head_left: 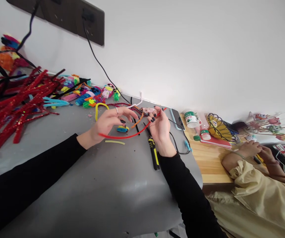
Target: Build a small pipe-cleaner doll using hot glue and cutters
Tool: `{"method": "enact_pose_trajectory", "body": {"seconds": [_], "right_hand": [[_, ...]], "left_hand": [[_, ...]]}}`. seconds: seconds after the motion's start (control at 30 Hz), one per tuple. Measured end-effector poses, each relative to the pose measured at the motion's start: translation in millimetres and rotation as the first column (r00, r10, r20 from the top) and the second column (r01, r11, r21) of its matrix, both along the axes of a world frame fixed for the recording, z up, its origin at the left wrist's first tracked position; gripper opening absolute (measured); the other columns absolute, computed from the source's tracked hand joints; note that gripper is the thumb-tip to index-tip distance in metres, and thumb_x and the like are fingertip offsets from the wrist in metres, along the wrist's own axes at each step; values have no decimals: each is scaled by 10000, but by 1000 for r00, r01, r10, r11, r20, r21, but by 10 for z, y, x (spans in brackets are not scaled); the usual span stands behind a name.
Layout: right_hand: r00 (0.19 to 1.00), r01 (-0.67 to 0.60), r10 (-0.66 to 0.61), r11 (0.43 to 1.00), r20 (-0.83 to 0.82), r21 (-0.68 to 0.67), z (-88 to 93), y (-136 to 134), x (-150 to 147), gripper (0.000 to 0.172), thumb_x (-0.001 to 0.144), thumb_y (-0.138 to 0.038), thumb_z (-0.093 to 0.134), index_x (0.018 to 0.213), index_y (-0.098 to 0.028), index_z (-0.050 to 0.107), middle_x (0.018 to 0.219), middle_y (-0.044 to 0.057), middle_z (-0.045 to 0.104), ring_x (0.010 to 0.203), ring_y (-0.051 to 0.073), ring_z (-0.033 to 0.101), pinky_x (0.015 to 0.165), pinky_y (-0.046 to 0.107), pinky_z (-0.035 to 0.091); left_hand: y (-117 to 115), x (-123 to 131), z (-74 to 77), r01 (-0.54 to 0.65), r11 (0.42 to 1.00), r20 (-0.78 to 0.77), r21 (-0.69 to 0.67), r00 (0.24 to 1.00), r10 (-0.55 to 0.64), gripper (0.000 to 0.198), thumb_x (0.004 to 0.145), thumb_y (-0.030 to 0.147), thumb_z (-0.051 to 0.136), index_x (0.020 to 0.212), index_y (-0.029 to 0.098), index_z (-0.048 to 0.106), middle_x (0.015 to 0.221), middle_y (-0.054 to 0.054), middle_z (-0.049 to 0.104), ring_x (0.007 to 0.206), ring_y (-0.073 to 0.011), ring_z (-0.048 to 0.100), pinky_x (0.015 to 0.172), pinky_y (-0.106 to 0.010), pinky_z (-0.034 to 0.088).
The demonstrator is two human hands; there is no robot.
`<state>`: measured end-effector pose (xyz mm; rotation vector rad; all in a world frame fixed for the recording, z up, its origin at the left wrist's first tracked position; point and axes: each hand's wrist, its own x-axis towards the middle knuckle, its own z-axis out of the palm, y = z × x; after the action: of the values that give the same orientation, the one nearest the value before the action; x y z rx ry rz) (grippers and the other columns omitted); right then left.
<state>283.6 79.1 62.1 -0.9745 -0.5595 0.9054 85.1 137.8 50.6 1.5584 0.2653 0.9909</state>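
A red pipe cleaner [124, 137] bends in a long arc, one end pinched between the thumb and fingers of my right hand [161, 127]. Its other end reaches across the wrist side of my left hand [111, 119], whose fingers are apart, curved and hold nothing. Below the left fingertips lies a small blue-and-yellow piece [122, 129]. An orange twisted pipe cleaner [137, 121] shows between the hands. Pliers with black-and-yellow handles [154, 155] lie beside my right wrist. A short pale yellow stem [115, 142] rests on the grey mat [102, 198].
Red glittery pipe cleaners [25, 105] heap at the left, near colourful pipe-cleaner figures [90, 94]. A phone [177, 119] and a black cable [100, 64] lie by the wall. Bottles [203, 127] stand on the wooden table [197, 155], where another person's hands [254, 150] work.
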Motion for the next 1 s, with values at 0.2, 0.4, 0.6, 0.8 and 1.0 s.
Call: {"method": "enact_pose_trajectory", "body": {"seconds": [0.2,0.4,0.6,0.8,1.0], "right_hand": [[982,162,-162,987,-101,-4,26,4,160,133,1028,-238,515,901,-251,552,666,-89,304,522,102,333,476,216,294],[989,133,-133,991,65,2,33,-39,162,150,1037,-390,566,966,-259,545,632,-114,289,467,89,241,436,231,215],[942,23,-39,998,333,53,-21,-77,4,397,989,-635,621,919,-295,427,645,-116,362,478,89,237,447,232,187],[679,-175,134,984,722,-17,-13,-136,-93,355,988,-610,647,994,-258,686,808,-16,589,637,136,448,585,288,382],[498,-344,190,939,846,-9,-74,-129,-144,209,1033,-391,615,1138,-275,753,1183,86,713,1112,237,629,881,358,537]], "left_hand": [[201,-90,-33,-146,912,85,-382,978,193,352,934,472,539,924,226,791,938,-136,786,725,-231,664,483,-322,408],[174,-11,-51,-310,873,51,-376,934,353,311,797,448,875,962,202,781,867,-78,766,704,-171,668,555,-273,503],[74,26,-37,-311,907,-19,-283,947,319,460,693,453,964,1041,198,803,1025,-108,824,837,-215,761,602,-268,583],[65,13,-24,-295,906,-25,-304,953,302,459,690,473,986,1015,195,817,960,-90,837,784,-194,756,567,-246,562],[58,10,-27,-197,927,19,-320,977,214,462,704,476,992,1011,191,796,965,-59,847,798,-191,757,576,-258,557]]}}
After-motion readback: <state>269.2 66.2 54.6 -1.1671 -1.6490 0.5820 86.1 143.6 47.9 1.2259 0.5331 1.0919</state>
